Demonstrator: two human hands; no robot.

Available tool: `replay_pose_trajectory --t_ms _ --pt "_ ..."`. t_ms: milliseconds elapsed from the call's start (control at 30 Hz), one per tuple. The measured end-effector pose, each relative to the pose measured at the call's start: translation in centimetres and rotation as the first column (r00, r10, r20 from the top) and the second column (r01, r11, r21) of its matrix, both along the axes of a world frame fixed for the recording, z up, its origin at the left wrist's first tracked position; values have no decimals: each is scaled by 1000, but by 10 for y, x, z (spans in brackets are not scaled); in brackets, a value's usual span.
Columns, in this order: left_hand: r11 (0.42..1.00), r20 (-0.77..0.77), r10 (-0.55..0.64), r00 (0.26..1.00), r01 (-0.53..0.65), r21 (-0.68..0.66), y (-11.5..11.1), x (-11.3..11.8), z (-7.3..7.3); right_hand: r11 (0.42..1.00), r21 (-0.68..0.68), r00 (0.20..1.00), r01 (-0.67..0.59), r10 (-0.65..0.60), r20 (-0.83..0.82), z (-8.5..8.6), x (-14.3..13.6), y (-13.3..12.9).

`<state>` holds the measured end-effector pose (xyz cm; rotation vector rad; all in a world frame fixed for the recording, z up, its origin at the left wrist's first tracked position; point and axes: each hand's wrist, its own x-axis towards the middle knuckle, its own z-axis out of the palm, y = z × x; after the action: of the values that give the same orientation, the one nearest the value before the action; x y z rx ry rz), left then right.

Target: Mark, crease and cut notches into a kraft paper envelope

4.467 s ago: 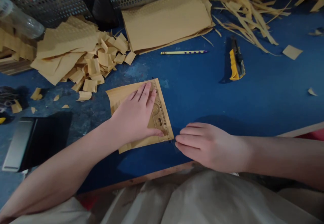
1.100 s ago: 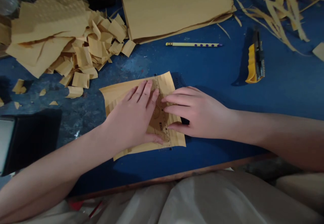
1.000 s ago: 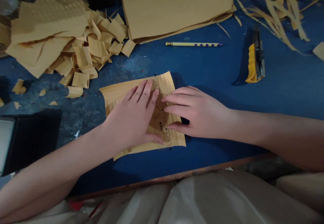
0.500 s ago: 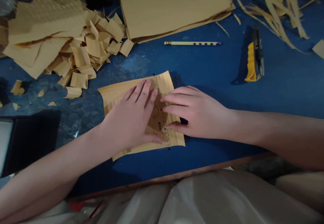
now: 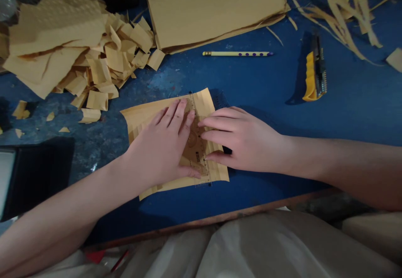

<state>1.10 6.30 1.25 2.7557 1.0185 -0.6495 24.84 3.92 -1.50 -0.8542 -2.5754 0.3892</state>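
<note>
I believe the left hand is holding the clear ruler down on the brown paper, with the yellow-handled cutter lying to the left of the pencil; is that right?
Not quite: the head view shows the yellow-handled cutter to the right of the pencil. The left hand does hold the clear ruler down on the brown paper.
</note>
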Motion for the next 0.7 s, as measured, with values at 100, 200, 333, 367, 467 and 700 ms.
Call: replay_pose_trajectory --t_ms 100,200,333,367,467,700 --pt "1000 2 6 1000 -6 -7 0 0 0 1000 0 1000 3 -3 5 0 0 0" --pt "1000 -6 11 1000 -11 -15 1 0 1 1000 -5 1000 2 -2 20 1 0 0" --pt "999 -12 19 1000 -19 -39 2 1 1 1000 -4 1000 1 -1 21 1 -1 1" --pt "999 -11 20 1000 -21 -40 3 1 1 1000 -2 1000 3 -2 19 1 -1 1" --pt "998 -7 24 1000 -25 -49 3 0 1 1000 3 1000 6 -6 20 1 -1 1" --pt "1000 46 2 999 -2 4 0 -3 -3 1000 -8 1000 5 -5 25 1 -1 1"
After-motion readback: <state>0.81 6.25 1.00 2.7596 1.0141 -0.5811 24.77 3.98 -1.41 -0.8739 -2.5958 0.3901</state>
